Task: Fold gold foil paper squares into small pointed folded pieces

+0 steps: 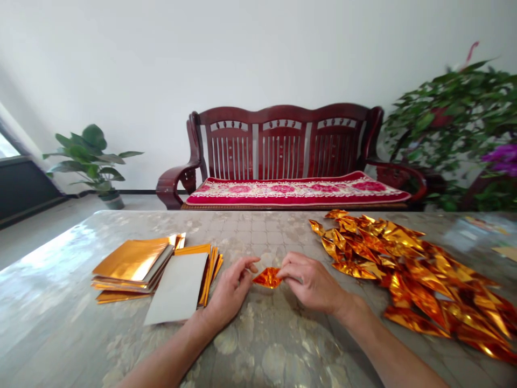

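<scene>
A small folded gold foil paper ingot [268,278] with pointed ends is just above the table, between my two hands. My right hand [309,280] pinches its right tip between thumb and fingers. Close to the left tip is my left hand [233,288], its fingers loosely bent and the thumb apart from the forefinger, with nothing seen between them. Left of that hand lie a stack of flat gold foil sheets [129,260] and a leaning stack of sheets with a grey-white back [177,288] uppermost. Many finished-looking foil ingots [416,269] are heaped on the right.
Everything lies on a table [278,350] with a glossy, patterned cover. Crumpled clear plastic [472,234] sits at the far right. Beyond the table stand a dark red wooden bench [283,116] with a red floral cushion, and potted plants [91,156] on either side.
</scene>
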Tool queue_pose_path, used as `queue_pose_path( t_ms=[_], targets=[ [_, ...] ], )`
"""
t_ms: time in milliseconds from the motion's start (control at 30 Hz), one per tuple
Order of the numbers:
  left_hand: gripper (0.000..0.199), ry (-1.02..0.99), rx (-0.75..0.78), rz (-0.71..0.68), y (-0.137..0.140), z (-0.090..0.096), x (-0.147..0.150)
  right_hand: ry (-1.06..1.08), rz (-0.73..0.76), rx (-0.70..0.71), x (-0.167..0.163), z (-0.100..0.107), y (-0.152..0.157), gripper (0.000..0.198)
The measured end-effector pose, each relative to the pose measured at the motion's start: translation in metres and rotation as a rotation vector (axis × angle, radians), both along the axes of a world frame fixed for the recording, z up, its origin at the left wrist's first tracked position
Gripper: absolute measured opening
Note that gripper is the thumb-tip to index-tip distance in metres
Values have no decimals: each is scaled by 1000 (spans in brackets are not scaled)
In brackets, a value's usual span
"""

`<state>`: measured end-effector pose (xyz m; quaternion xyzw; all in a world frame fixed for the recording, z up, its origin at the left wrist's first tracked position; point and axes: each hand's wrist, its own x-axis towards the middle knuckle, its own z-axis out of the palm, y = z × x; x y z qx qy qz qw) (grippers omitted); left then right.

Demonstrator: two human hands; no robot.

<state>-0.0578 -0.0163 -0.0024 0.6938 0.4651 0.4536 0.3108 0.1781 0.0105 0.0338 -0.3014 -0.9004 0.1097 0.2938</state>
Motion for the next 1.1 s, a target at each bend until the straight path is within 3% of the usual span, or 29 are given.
queue_pose_path(
  t_ms=[100,233,500,667,1100],
  targets=[
    [44,203,142,-90,-6,7,-3,-13,-7,-12,2,-5,2,29],
    [35,306,120,-226,-10,13,-3,-3,-4,-37,3,-8,2,29],
    [24,308,78,-237,-7,4,-4,-7,26,-160,5,-9,1,42],
    [24,309,76,-204,-6,1,-5,-4,95,-200,8,-14,6,35],
    [20,127,-109,-277,-10,5,-3,-101,82,-134,6,-18,4,35]
  ],
)
